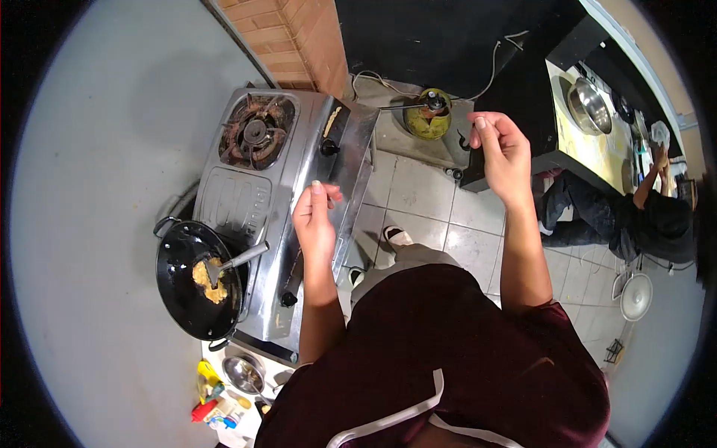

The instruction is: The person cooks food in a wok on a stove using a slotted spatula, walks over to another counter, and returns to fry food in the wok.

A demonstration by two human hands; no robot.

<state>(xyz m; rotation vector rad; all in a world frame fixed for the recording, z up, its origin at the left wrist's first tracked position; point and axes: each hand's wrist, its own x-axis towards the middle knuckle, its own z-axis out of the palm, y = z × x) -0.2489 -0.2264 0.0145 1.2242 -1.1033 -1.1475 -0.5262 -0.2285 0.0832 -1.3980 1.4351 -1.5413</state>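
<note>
My left hand (317,220) is raised over the front edge of the steel gas stove, its fingers loosely bent and nothing visible in it. My right hand (504,153) hovers above the floor, fingers half curled and a little apart, also holding nothing that I can see. Nearest my left hand is the gas stove (302,179). On its near burner stands a black wok (175,261) with yellow, egg-like food (208,284) in it. A spatula (246,255) lies in the wok, its grey handle pointing toward the stove's front. Neither hand touches the wok or spatula.
The far burner (255,133) carries no pan. Beside the stove are a metal bowl (244,372) and several bottles. A yellow-green container (428,123) stands near the dark wall. At right, another person (657,224) works by a counter with a steel bowl (590,108).
</note>
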